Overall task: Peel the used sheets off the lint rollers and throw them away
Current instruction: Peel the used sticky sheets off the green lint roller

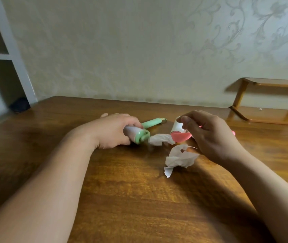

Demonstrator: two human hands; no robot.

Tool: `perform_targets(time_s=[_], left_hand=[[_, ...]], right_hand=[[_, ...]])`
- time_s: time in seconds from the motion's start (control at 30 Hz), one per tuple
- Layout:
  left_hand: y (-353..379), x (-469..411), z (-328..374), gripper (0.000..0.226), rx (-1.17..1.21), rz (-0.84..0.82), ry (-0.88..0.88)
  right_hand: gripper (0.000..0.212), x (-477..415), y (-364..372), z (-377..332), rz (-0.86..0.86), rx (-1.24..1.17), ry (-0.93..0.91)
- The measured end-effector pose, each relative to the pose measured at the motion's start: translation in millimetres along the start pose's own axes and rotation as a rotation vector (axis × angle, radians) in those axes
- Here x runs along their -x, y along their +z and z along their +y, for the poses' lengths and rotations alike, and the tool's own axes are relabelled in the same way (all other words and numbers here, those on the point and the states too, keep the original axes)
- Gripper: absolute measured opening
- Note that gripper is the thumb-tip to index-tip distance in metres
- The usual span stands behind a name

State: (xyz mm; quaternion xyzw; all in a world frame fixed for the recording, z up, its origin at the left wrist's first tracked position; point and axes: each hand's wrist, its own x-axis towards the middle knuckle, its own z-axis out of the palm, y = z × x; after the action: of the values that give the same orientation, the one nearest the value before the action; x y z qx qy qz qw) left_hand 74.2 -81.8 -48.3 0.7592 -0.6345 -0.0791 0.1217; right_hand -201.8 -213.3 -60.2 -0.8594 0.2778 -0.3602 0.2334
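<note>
while the left hand (111,132) grips a green roller (150,124), paper (180,157) lies crumpled

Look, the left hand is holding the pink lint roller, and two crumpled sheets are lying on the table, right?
Not quite. The left hand grips the green lint roller, not the pink one; the pink lint roller lies by the right hand. The head view shows this. Two crumpled sheets do lie on the table.

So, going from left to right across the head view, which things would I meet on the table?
The left hand, green lint roller, crumpled sheet, pink lint roller, right hand, wooden shelf.
</note>
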Motion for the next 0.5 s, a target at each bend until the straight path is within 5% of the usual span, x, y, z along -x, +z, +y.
perform_targets(time_s=[0.23,0.37,0.5], left_hand=[[-1.3,-9.8,5.5,0.035,0.399,0.532,-0.025],[1.8,-12.1,17.0,0.037,0.44,0.566,-0.001],[0.5,-8.2,32.9,0.038,0.486,0.683,0.084]], right_hand=[[0.024,0.7,2.7,-2.0,0.024,-0.005,-0.002],[0.025,0.2,7.9,-5.5,0.022,0.04,-0.027],[0.051,1.3,12.7,-12.1,0.104,0.078,-0.048]])
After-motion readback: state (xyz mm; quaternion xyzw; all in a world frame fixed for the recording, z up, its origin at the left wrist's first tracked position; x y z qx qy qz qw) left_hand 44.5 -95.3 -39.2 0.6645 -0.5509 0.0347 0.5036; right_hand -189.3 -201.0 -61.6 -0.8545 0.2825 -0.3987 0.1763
